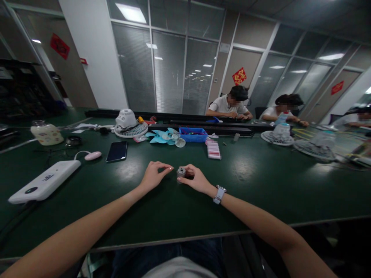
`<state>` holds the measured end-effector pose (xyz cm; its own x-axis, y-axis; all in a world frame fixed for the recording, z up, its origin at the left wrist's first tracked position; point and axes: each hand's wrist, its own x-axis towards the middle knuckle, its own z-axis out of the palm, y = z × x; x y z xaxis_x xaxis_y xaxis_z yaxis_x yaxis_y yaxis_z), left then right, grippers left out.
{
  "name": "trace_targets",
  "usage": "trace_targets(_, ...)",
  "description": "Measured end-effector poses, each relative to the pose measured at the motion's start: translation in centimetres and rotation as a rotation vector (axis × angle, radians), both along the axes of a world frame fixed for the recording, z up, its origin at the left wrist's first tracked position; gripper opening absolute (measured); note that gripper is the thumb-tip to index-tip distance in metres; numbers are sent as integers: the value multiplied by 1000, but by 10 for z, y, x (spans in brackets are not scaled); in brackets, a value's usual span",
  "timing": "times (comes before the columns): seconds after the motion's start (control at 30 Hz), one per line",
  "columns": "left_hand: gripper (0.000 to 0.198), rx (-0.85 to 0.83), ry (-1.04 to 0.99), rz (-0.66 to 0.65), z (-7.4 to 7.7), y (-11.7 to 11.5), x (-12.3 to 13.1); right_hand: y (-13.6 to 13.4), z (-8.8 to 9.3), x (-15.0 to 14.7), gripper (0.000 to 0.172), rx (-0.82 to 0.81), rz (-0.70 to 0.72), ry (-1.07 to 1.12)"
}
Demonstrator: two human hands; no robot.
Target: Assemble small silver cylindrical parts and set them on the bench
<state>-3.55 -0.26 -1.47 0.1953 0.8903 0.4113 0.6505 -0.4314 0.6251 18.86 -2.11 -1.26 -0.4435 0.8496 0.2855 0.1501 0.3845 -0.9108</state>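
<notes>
My right hand (196, 178) grips a small grey metal cylinder (181, 173), which looks like a little electric motor, between thumb and fingers. It is upright, with a dark hole or shaft showing on its top face. Just to its left is my left hand (155, 175), thumb and fingertips pinched together and pointing at the cylinder, a small gap apart from it. Whatever the pinch may hold is too small to make out. Beyond my hands lie light-blue fan blades (164, 136) and a blue tray (193, 134) with small parts inside.
A phone (116, 151), a white power bank (45, 181) and a jar (46, 133) are on the left. Fan bases (126, 122) stand at the back left and right. Another metal cylinder (236, 137) stands behind. Several people sit across the green table (261, 189).
</notes>
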Motion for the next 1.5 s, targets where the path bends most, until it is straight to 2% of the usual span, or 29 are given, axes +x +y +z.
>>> trace_targets(0.13,27,-70,107,-39,-10,2,-3,-1,1,2,48,18,12,-12)
trace_targets(0.27,28,-66,199,-66,-9,0,2,-2,1,0,49,33,6,-14)
trace_targets(0.37,31,-55,200,-68,-7,-2,3,2,2,3,49,74,-49,-25)
trace_targets(0.5,41,-71,119,6,-4,-4,3,31,4,36,49,179,-281,-5)
trace_targets(0.67,41,-112,67,48,-2,-4,5,82,1,121,49,231,-817,-93)
trace_targets(0.77,40,-141,38,51,-3,-3,5,98,-4,169,47,199,-1005,-143)
trace_targets(0.83,39,-145,35,55,-3,-3,4,102,-8,190,45,157,-1106,-184)
trace_targets(0.93,38,-148,38,65,-2,-3,4,104,-14,206,43,103,-1197,-258)
trace_targets(1.03,36,-149,25,66,-3,-2,4,103,-15,208,40,91,-1223,-325)
trace_targets(1.1,35,-145,10,69,-5,-1,4,100,-11,201,47,113,-1252,-356)
trace_targets(1.17,34,-140,-10,81,-7,1,3,93,-4,184,58,214,-1283,-386)
trace_targets(1.23,32,-134,-32,98,-8,2,3,81,4,156,60,404,-1218,-421)
trace_targets(1.27,31,-130,-44,108,-9,2,2,72,7,137,55,499,-1120,-435)
trace_targets(1.33,28,-123,-65,126,-9,2,2,52,10,95,43,611,-801,-447)
trace_targets(1.43,25,-113,-84,142,-9,2,2,22,9,35,36,582,-260,-467)
trace_targets(1.5,25,-105,-89,138,-9,1,2,9,6,8,37,554,-32,-494)
